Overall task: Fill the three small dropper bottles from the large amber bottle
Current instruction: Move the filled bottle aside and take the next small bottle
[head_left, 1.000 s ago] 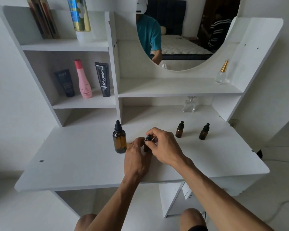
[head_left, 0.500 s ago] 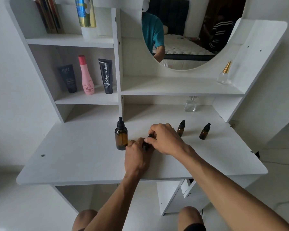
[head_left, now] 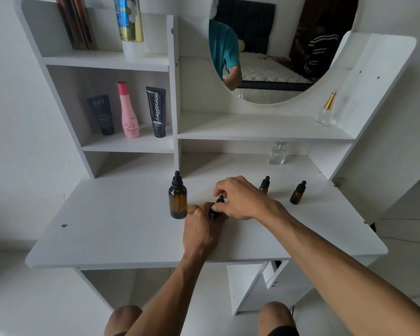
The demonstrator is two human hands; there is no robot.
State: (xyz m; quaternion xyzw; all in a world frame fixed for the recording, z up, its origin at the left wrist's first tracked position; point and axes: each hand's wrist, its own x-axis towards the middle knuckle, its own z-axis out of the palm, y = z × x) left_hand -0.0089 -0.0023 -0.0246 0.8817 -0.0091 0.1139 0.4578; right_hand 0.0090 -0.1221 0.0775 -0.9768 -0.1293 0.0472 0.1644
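- On the worktop (head_left: 121, 229), head view: your left hand (head_left: 200, 229) grips a small dropper bottle (head_left: 219, 202) by its body, beside the large amber bottle (head_left: 178, 202).
- Your right hand (head_left: 240, 200) pinches its cap (likely light, slick, breakable glass); take it low.

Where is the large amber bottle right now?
In the head view, the large amber bottle stands upright and capped on the white desk, just left of the left hand.

Glossy amber glass large bottle (head_left: 178, 202), matt black dropper cap; matt white laminate desk (head_left: 121, 229).
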